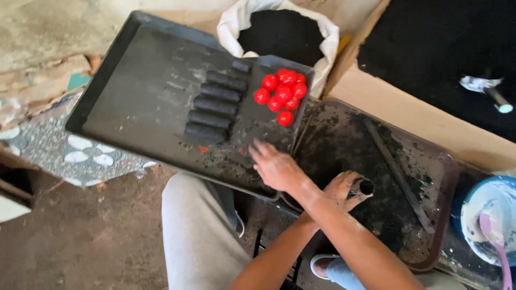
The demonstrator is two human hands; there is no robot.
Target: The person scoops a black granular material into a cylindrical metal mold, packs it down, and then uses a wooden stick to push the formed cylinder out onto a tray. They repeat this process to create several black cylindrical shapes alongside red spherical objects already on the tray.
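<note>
Right hand flat, fingers spread on black metal tray — six dark charcoal rolls done at 11 o'clock. Left hand clamped on dark tube mould — another roll pending, apparently.

blue bowl cut off right

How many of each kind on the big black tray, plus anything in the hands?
Black rolls: 6
Red balls: about 10, tightly clustered
Black tube in the left hand: 1
Right hand: 0, open on the tray
Total: about 17
</note>
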